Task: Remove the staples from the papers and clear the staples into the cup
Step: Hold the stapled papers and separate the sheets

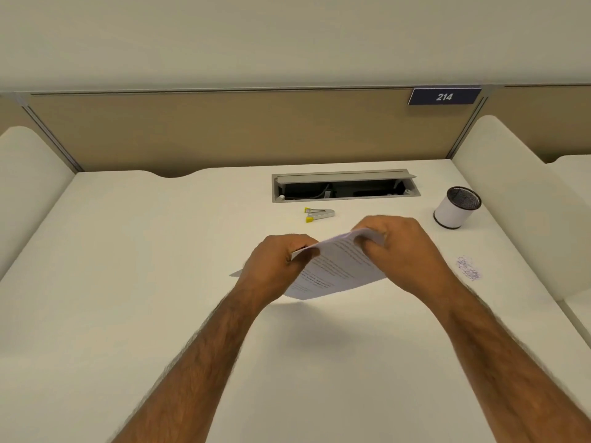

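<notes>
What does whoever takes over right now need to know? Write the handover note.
Left hand and right hand: both grip the far edge of the papers, held above the desk.
Staple remover: lying untouched beyond the hands.
Cup: upright, far right.
Done: a small pile of staples sits on the desk, right of the papers.
Left: whether staples remain in the papers cannot be seen; the pile must go into the cup.
</notes>
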